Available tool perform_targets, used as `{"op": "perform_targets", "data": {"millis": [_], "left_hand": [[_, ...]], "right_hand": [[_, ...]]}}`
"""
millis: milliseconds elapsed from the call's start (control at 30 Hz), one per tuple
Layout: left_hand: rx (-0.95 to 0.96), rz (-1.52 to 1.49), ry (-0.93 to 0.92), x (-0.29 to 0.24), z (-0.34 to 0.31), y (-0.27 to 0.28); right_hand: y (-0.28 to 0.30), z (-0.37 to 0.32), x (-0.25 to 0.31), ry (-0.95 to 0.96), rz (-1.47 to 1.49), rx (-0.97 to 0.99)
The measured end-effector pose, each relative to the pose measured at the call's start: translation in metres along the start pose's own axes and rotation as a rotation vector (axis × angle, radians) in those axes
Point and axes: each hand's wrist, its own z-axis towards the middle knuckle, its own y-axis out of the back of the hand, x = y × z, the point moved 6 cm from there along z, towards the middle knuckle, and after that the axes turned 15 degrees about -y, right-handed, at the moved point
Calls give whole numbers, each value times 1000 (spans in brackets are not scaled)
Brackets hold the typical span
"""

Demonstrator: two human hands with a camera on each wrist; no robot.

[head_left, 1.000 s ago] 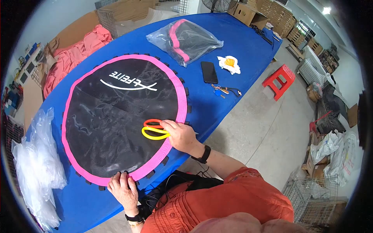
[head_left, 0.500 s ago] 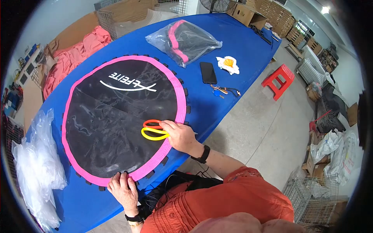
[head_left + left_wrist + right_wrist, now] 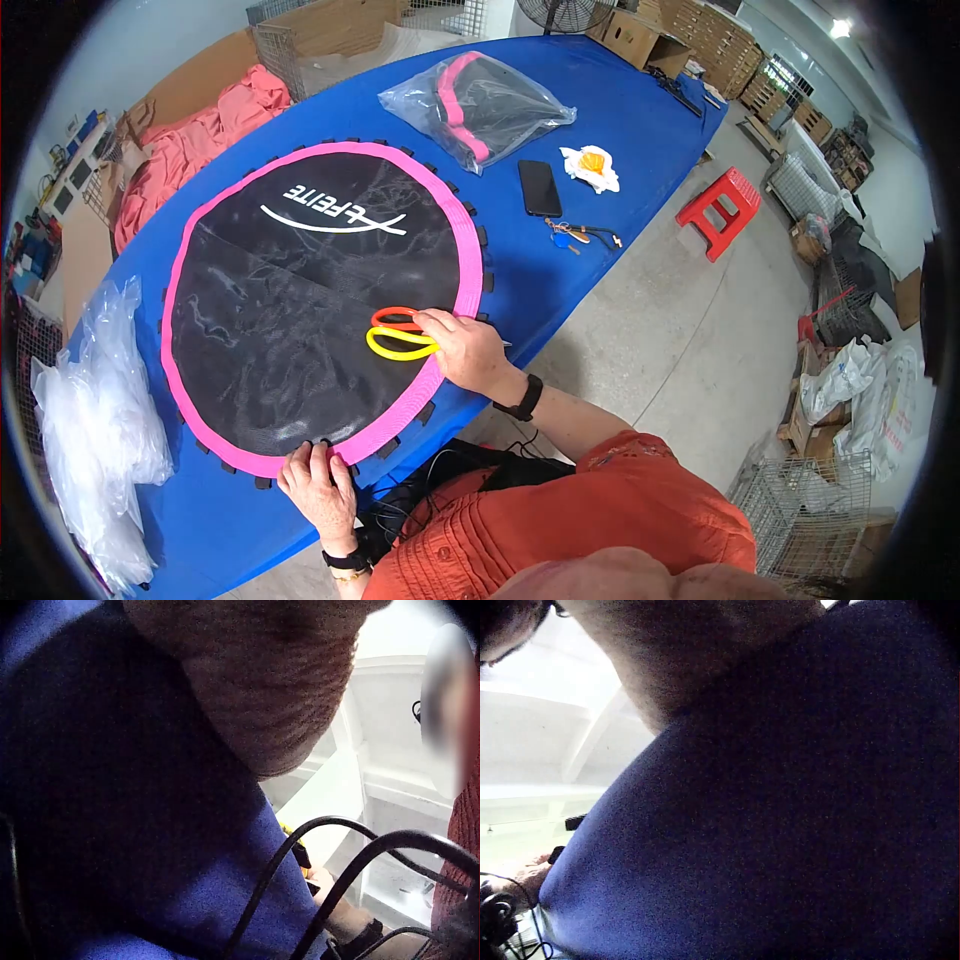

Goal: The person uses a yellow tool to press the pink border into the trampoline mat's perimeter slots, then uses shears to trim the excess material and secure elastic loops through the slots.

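Observation:
A round black trampoline mat with a pink border and white lettering lies flat on the blue-covered table. My right hand grips a pair of scissors at the mat's right edge. Their red and yellow handle loops stick out over the black mesh, a blade tip shows past the hand, and the rest is hidden under the palm. At the near edge of the mat, my left hand rests with its fingers on the pink border. Both wrist views show mostly dark blue cloth and part of a hand.
A bagged mat lies at the far side. To its right are a phone, keys and a crumpled tissue with something orange. Clear plastic bags lie at left. A red stool stands on the floor; black cables hang near the left wrist.

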Motion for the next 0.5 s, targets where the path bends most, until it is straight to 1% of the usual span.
{"op": "perform_targets", "data": {"millis": [100,167,500], "left_hand": [[0,2,0,0,0,0],[2,2,1,0,-1,0],[4,8,-2,0,0,1]], "right_hand": [[0,0,1,-7,6,-3],[0,0,-1,-60,29,35],[-1,0,0,-4,-10,-10]]}}
